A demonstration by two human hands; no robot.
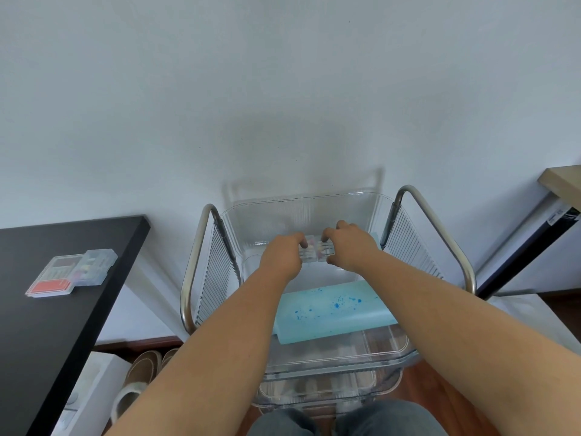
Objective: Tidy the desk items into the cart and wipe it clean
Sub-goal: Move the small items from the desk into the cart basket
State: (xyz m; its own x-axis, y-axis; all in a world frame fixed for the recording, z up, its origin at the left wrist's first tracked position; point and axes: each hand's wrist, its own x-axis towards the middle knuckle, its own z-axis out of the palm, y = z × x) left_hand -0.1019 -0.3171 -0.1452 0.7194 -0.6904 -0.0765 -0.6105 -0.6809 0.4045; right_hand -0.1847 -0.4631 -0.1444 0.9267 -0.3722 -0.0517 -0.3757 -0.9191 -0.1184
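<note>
Both hands, left hand (284, 254) and right hand (347, 247), pinch a small clear plastic box of coloured pieces (315, 252) over the transparent ribbed cart's top tray (301, 212). Risk: uneven release tips it, spilling contents. A second clear organiser case (73, 272) sits on the black desk (47, 325).

You are seeing no readable text; the label (556, 216) at three o'clock is blurring out.

Left hand (283, 254) and right hand (347, 247) extended, fingers curled.
</note>
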